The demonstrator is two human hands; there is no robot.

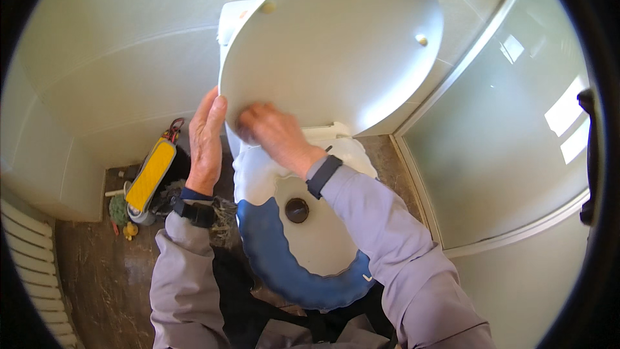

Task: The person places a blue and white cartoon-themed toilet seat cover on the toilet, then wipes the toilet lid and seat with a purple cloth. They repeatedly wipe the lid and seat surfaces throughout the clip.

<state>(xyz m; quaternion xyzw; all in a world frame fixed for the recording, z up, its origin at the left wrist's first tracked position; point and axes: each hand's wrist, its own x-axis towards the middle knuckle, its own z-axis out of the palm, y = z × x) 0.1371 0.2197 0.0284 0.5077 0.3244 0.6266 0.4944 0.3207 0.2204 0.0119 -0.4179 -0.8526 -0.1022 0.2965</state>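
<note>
A white toilet lid [342, 45] stands raised and leans back. My left hand [206, 139] grips its left edge, thumb at the rim and fingers partly hidden behind it. Against the lower left of the lid's underside is my right hand [271, 129], blurred, with its fingers curled; whatever they may hold cannot be made out. Below both hands is the toilet seat [271, 245], wavy-edged, blue at the front and white at the back. Inside it shows the pale bowl [323, 236] with a dark round opening [296, 210].
Left of the toilet stand a yellow flat-faced object [151, 176], a grey-green bristly clump [118, 210] and a small yellow duck [130, 230]. A white radiator [32, 265] lines the far left. On the right rises a framed glass shower panel [510, 123]. Behind the lid is the white cistern [229, 19].
</note>
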